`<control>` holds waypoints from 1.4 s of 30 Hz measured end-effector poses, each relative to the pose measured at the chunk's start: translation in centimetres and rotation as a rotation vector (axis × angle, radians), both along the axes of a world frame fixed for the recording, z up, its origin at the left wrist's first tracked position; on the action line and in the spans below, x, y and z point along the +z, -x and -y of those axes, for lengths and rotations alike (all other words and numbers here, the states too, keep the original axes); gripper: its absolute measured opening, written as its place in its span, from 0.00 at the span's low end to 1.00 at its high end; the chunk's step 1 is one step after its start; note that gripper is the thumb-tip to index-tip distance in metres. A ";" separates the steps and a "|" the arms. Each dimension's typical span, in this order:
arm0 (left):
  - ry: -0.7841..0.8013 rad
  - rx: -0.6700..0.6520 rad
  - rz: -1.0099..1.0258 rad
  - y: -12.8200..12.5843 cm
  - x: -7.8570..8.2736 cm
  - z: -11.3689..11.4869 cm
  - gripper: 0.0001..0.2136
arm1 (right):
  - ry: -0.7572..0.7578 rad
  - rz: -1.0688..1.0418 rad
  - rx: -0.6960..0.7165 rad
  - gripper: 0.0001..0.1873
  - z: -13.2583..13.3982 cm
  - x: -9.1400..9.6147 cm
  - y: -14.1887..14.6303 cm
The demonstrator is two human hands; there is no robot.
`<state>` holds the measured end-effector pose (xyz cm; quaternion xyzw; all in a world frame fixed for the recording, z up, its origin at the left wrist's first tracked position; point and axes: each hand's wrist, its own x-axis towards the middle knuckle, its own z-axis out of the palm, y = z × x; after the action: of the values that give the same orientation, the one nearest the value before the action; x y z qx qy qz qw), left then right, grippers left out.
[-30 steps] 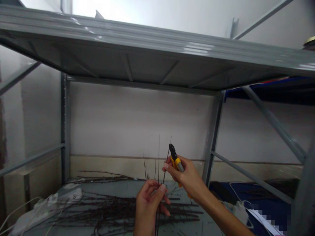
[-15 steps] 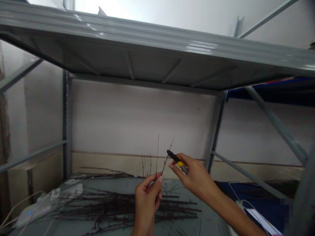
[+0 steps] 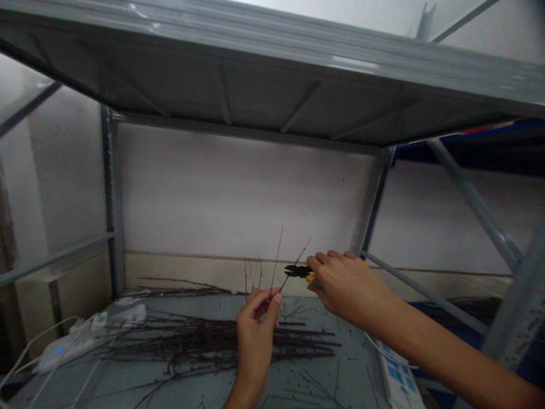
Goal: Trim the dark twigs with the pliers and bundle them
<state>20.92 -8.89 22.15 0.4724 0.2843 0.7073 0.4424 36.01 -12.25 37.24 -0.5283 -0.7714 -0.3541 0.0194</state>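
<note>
My left hand (image 3: 254,326) pinches a thin dark forked twig (image 3: 277,262) upright between thumb and fingers. My right hand (image 3: 340,285) grips small cutters (image 3: 298,271) with black jaws and a yellow handle, held level. The jaws touch the right fork of the twig just above my left fingertips. Below both hands a pile of long dark twigs (image 3: 204,343) lies across the grey metal shelf (image 3: 349,375).
An upper grey shelf (image 3: 264,62) hangs close overhead. Steel uprights (image 3: 109,199) and diagonal braces (image 3: 472,201) frame the bay. A white power strip (image 3: 63,346) with cables lies at the left, another white strip (image 3: 395,378) at the right.
My right hand has swung the cutters from pointing up to lying level, jaws now on the twig's right fork. The view has shifted slightly.
</note>
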 end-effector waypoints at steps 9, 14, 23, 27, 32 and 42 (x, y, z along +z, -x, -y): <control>-0.056 0.058 -0.051 0.4 0.3 0.5 0.12 | 0.022 0.067 -0.024 0.10 0.5 -0.4 0.5; -0.138 0.148 -0.164 0.6 0.7 1.3 0.11 | 0.071 0.095 -0.023 0.11 0.7 0.2 0.3; -0.137 0.168 -0.151 0.4 0.6 1.1 0.10 | 0.119 0.112 0.008 0.07 -0.1 0.2 -0.3; -0.065 0.040 -0.120 0.1 0.4 0.7 0.11 | 0.087 0.028 0.004 0.07 -0.9 -0.7 -0.5; 0.169 -0.149 0.105 0.3 0.1 0.1 0.19 | 0.220 -0.577 0.080 0.22 -2.3 -1.6 0.1; 0.083 -0.304 0.120 1.9 -1.0 -0.5 0.18 | 0.407 -1.190 0.344 0.10 -4.1 -5.7 2.3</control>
<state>19.03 -8.41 21.15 0.4479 0.2117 0.6469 0.5797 33.73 -8.13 31.57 -0.4961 -0.7541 0.1603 0.3994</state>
